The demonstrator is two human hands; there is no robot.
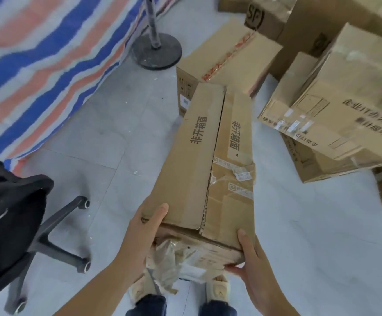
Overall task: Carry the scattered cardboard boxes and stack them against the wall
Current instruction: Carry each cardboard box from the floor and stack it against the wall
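Your left hand [148, 226] and right hand [249, 256] grip the near end of a long cardboard box [206, 160], thumbs on top, held over the floor [108, 142], its far end reaching toward the other boxes [336, 106] stacked at the right.

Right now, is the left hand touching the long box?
Touching. The head view shows the left hand gripping the near left corner of the long box, thumb over the top edge; the right hand holds the other corner.
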